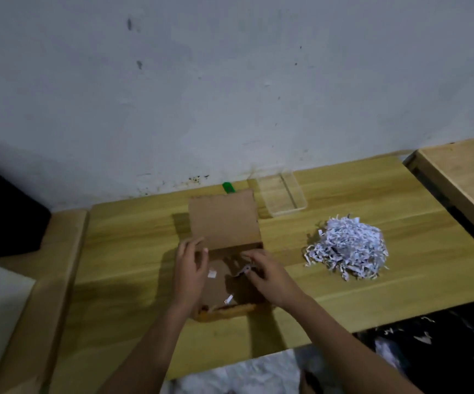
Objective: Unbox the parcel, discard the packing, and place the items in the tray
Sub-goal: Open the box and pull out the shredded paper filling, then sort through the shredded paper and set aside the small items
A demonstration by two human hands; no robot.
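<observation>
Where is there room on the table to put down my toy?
The bare wood left of the open brown cardboard box is free, out to the wooden table edge. The near strip below the heap of white shredded paper is free too. It's crowded between box, heap and clear plastic tray, and where the left hand and right hand work.

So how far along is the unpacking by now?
The cardboard box is open and a heap of shredded paper lies on the table beside it. The right hand is pinching a stray shred inside; the left hand steadies the box. The clear tray looks empty, so items remain to go in.
</observation>
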